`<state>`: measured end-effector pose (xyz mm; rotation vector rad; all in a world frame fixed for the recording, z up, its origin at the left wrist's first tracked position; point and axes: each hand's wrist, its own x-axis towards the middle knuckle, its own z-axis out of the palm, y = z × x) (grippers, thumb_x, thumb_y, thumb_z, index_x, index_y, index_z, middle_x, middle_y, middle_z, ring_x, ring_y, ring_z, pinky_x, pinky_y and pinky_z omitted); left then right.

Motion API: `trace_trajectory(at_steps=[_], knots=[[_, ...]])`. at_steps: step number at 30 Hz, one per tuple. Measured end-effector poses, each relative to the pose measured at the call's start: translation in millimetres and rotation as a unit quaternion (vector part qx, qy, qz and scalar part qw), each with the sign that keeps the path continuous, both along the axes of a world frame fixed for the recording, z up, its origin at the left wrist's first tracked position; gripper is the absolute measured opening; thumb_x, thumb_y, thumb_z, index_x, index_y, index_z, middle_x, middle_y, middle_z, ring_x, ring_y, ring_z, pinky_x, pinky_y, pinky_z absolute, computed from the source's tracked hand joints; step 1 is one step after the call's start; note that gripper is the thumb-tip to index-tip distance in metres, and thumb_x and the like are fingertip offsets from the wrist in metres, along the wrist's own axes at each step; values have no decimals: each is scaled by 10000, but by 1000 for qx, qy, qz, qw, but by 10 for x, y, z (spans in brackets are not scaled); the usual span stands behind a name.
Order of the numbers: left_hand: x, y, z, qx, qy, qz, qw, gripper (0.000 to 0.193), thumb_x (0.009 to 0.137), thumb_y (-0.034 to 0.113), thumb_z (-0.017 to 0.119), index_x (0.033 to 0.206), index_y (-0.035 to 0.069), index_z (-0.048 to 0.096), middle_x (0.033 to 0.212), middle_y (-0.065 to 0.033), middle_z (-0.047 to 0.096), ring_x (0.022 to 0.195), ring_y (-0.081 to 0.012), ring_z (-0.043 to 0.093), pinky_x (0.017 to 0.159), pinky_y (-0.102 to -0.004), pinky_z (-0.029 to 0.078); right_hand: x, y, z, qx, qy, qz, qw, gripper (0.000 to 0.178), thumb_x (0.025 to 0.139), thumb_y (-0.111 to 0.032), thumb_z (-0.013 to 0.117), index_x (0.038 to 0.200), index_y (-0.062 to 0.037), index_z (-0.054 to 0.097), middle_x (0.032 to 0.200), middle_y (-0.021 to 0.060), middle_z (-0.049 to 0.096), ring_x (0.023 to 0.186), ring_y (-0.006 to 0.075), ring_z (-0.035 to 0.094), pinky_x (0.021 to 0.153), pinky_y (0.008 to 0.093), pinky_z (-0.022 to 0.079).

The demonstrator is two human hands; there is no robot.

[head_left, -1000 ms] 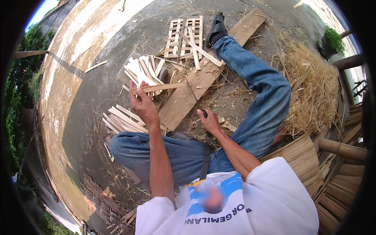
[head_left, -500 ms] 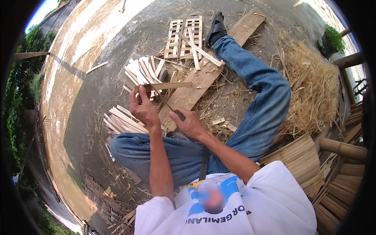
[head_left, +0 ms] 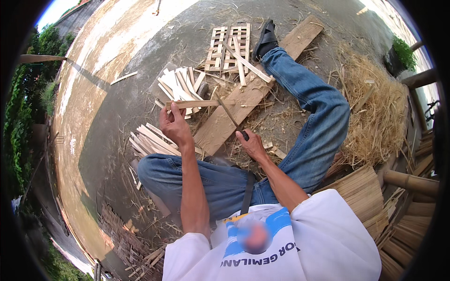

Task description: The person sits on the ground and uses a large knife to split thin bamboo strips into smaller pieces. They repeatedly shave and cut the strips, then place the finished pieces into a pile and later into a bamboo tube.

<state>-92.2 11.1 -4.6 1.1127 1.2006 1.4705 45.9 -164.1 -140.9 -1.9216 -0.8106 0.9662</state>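
I sit on the ground with my legs in blue jeans spread around a long wooden plank [head_left: 220,126]. My left hand [head_left: 175,125] grips a thin bamboo strip [head_left: 199,104] and holds it level over the plank. In my right hand [head_left: 252,144] is a knife [head_left: 230,117], its dark blade pointing up toward the strip and its tip close to the strip's right end.
Two piles of cut bamboo slats lie left of the plank [head_left: 180,84] [head_left: 150,140]. A woven slat lattice [head_left: 229,49] lies beyond, near my shoe [head_left: 266,37]. Dry straw [head_left: 375,112] heaps on the right; bundled bamboo sticks [head_left: 361,192] and poles are at lower right.
My right hand swung the knife from low beside my thigh up to the strip, then drew back slightly. My left hand kept the strip level over the plank.
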Motion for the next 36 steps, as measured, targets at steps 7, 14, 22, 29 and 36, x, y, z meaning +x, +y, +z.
trace_trajectory(at_steps=[7,14,22,29,36], knots=[[84,1,16,16,9,-16,1000,229,1024,147,620,1140,-48,647,1020,-150,725,899,-189,724,801,-316,647,95,-85,-59,-50,95,-38,993,598,976,-552,590,914,41,637,674,200,612,687,322,660,660,461,492],[44,-18,40,18,19,-26,999,271,1025,172,625,1197,-38,610,1038,-176,729,881,-223,743,774,-312,640,-37,43,-148,14,37,-8,999,574,974,-534,604,948,38,647,685,219,611,685,365,648,671,473,493],[167,64,52,28,20,-14,999,266,1026,153,618,1189,-57,613,998,-159,741,844,-184,735,726,-285,637,38,3,-274,-4,34,-47,998,566,984,-539,585,900,19,634,654,164,615,612,326,651,623,439,504],[387,144,-457,-37,-15,-91,995,433,970,169,720,1305,-77,600,1158,-120,712,1070,-131,640,939,-280,501,115,38,-120,-61,156,-42,985,541,994,-520,575,867,4,614,610,70,592,501,187,654,534,356,524],[940,341,-714,-9,24,-204,979,243,1058,240,562,1134,9,574,977,-72,672,826,-119,650,778,-294,553,318,-18,-311,-151,44,-61,986,570,851,-553,664,855,17,664,663,112,636,614,255,617,629,465,472]])
